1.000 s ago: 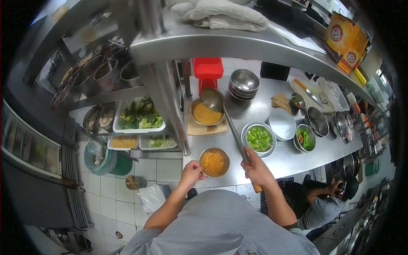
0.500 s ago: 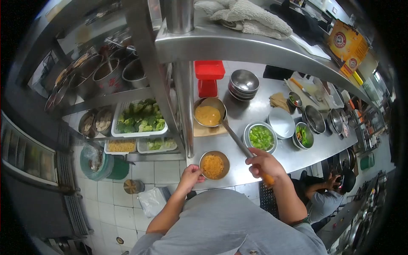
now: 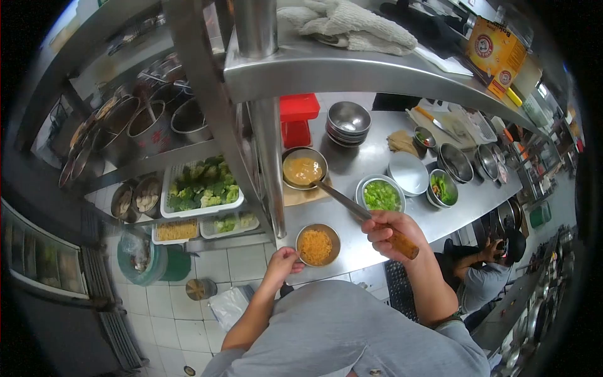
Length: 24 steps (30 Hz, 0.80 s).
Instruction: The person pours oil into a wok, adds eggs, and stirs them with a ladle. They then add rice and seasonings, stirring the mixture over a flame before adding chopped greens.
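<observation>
My right hand [image 3: 394, 234] is wrapped round the wooden end of a long-handled ladle [image 3: 342, 202]. The ladle's head sits in a metal bowl of yellow-orange sauce [image 3: 300, 168], partly hidden by the sauce. That bowl stands on a wooden board [image 3: 303, 197]. At the counter's front edge, the fingers of my left hand [image 3: 282, 267] pinch the rim of a smaller metal bowl [image 3: 339, 245]. Inside it lies an orange, shredded-looking food [image 3: 315, 245]. To the right is a bowl of chopped green vegetable [image 3: 382, 196].
Stacked metal bowls [image 3: 348, 119] and a red scale-like object [image 3: 298, 112] stand farther back. A steel post [image 3: 271, 169] and overhead shelf [image 3: 352, 78] border the counter [image 3: 358, 151]. Broccoli trays [image 3: 202, 187] are at left. Another person [image 3: 487, 283] is at right.
The ladle's handle has swung up and its head has shifted within the sauce bowl. My left hand stays at the smaller bowl. The whole view has shifted slightly.
</observation>
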Available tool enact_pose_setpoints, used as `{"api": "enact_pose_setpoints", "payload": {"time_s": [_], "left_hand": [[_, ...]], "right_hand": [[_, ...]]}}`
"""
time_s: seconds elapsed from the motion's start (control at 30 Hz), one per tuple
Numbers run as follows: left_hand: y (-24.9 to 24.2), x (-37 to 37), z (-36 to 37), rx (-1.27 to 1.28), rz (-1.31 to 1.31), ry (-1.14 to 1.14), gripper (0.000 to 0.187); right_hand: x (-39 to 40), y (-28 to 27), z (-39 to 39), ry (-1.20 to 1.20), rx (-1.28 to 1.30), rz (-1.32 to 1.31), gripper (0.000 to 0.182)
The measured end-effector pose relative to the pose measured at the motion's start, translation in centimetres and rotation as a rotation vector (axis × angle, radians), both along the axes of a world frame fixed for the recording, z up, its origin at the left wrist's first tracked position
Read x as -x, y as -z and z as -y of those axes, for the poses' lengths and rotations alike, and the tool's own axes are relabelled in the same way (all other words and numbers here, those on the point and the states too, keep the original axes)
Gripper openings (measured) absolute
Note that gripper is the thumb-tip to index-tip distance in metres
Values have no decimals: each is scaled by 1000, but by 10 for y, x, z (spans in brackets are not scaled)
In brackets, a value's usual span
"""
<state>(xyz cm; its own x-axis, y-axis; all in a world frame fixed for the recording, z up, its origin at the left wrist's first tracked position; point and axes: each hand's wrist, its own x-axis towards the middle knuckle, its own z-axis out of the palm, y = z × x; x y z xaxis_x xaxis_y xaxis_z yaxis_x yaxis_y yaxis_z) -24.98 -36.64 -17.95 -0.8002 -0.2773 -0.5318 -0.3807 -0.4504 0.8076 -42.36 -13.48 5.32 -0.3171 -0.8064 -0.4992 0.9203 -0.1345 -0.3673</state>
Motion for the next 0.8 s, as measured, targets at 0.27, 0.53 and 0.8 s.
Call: {"api": "enact_pose_setpoints", "payload": {"time_s": [0.27,0.53,0.8], "left_hand": [[2,2,-2,-4,-1,13,16],[12,21,-7,69,-66,-66,11],[-4,41,-1,55,-113,-119,12]], "right_hand": [[-12,-25,4,49,-68,-106,6],[-16,-32,7,72,38,-28,6],[-18,-32,11,83,45,-51,3]]}}
